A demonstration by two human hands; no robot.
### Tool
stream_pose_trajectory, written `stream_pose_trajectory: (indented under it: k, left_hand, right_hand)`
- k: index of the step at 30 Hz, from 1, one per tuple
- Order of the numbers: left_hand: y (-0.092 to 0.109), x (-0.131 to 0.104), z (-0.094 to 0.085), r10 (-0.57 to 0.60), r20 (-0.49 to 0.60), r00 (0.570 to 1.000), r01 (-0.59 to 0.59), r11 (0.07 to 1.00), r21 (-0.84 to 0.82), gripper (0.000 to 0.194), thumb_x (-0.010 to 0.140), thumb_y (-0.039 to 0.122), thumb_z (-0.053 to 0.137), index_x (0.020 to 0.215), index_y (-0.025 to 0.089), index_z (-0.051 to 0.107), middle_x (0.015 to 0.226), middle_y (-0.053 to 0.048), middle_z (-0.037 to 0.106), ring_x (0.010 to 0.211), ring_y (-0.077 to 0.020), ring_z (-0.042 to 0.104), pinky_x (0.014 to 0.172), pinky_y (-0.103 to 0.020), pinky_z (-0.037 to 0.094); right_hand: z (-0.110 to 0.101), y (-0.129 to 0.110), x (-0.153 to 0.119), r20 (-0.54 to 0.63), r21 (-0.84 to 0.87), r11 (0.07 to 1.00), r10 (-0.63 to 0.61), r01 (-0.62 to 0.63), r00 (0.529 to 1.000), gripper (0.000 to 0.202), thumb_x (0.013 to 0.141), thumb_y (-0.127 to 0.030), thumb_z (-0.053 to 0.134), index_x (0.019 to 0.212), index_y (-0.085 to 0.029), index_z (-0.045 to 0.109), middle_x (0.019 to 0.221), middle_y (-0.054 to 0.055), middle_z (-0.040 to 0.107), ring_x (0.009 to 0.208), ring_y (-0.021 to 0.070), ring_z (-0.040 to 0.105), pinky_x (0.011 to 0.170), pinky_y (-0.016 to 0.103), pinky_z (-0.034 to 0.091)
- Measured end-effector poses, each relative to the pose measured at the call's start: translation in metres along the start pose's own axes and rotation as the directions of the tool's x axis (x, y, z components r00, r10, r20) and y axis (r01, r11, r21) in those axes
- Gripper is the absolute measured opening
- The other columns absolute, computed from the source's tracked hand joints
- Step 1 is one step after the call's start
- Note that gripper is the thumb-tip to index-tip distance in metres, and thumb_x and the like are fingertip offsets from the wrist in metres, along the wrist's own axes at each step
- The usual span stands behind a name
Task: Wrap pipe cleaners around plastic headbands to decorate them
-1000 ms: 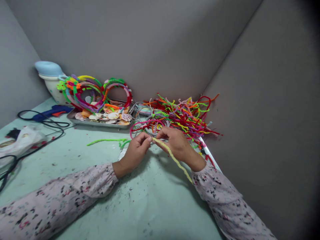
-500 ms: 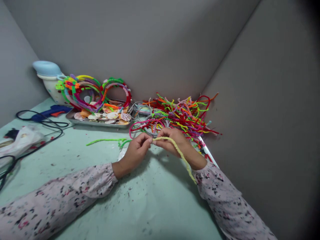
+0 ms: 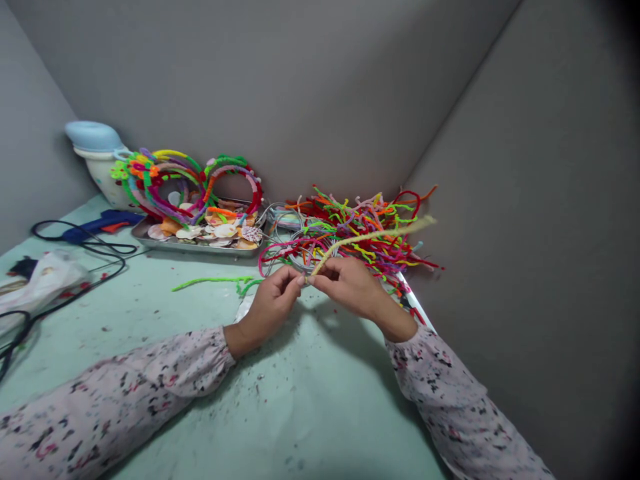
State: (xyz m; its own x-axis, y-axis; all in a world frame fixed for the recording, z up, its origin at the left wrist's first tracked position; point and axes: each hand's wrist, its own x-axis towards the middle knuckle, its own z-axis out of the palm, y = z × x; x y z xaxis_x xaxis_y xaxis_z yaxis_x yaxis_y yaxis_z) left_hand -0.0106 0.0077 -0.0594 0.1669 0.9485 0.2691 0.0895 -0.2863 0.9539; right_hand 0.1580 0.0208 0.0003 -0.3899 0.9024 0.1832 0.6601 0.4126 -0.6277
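Yellow stem (image 3: pixel 370 236) is held at its near end between both hands, above the table (image 3: pixel 310 400). Its free end, previously draped over the right wrist, is now swung up and away, across the stem pile (image 3: pixel 350 217); the tip is blurred. By this swing a turn seems to be wound or twisted in at the fingertips. By the right hand (image 3: pixel 357 290) the stem is pinched between thumb and finger. Left hand (image 3: pixel 273 300): thumb and forefinger pressed together, scarcely shifted; what is gripped there cannot be made out. Green stem (image 3: pixel 215 281) is left lying beside it, partly hidden. Shell tray (image 3: pixel 200 250) is seen unmoved behind.
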Motion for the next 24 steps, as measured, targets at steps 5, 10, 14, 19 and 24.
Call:
stream_pose_trajectory:
  k: [5, 10, 14, 19, 24]
  left_hand:
    - [0.0001, -0.0009, 0.0003, 0.009, 0.01, 1.0, -0.009, 1.0, 0.009, 0.023, 0.089, 0.032, 0.051, 0.071, 0.017, 0.051, 0.057, 0.005, 0.043, 0.054, -0.0105, 0.037, 0.054, -0.023, 0.03]
    - [0.0012, -0.0011, 0.0003, 0.034, 0.017, 0.999, -0.035, 0.999, 0.037, 0.023, 0.089, 0.031, 0.05, 0.071, 0.017, 0.05, 0.059, 0.004, 0.044, 0.055, -0.0104, 0.037, 0.055, -0.023, 0.031]
    - [0.0005, -0.0016, 0.0005, 0.014, 0.023, 1.0, -0.015, 0.999, 0.031, 0.023, 0.089, 0.032, 0.05, 0.071, 0.017, 0.05, 0.059, 0.004, 0.044, 0.055, -0.0104, 0.037, 0.054, -0.023, 0.031]
    - [-0.0017, -0.0019, 0.0004, -0.026, 0.049, 0.998, 0.028, 0.999, -0.036, 0.024, 0.089, 0.035, 0.049, 0.073, 0.018, 0.05, 0.061, 0.004, 0.044, 0.055, -0.0106, 0.039, 0.052, -0.022, 0.031]
    - [0.0007, -0.0023, 0.0001, -0.049, 0.109, 0.993, 0.055, 0.997, -0.057, 0.021, 0.09, 0.036, 0.049, 0.08, 0.018, 0.053, 0.062, 0.004, 0.043, 0.054, -0.0103, 0.037, 0.049, -0.022, 0.029]
  right_hand:
    - [-0.0014, -0.0001, 0.0009, 0.046, 0.051, 0.998, 0.046, -0.048, 0.998, 0.023, 0.081, -0.033, 0.058, 0.066, -0.016, 0.061, 0.06, -0.003, 0.051, 0.057, 0.0095, 0.042, 0.052, 0.023, 0.027]
    - [-0.001, 0.0012, 0.0019, 0.085, 0.122, 0.987, 0.099, -0.109, 0.992, 0.02, 0.08, -0.029, 0.054, 0.064, -0.017, 0.058, 0.059, -0.003, 0.05, 0.056, 0.0096, 0.043, 0.051, 0.023, 0.029]
    - [-0.0006, 0.0046, 0.0026, 0.117, 0.178, 0.973, 0.129, -0.148, 0.985, 0.021, 0.079, -0.029, 0.056, 0.062, -0.017, 0.057, 0.057, -0.003, 0.051, 0.054, 0.0096, 0.044, 0.052, 0.023, 0.032]
    - [-0.0016, 0.0057, 0.0032, 0.147, 0.194, 0.965, 0.147, -0.175, 0.978, 0.021, 0.079, -0.031, 0.056, 0.063, -0.017, 0.058, 0.058, -0.002, 0.054, 0.053, 0.0098, 0.045, 0.051, 0.023, 0.034]
    - [-0.0003, 0.001, 0.0036, 0.127, 0.14, 0.976, 0.147, -0.165, 0.981, 0.019, 0.079, -0.026, 0.054, 0.063, -0.017, 0.058, 0.059, -0.001, 0.055, 0.054, 0.01, 0.046, 0.051, 0.023, 0.032]
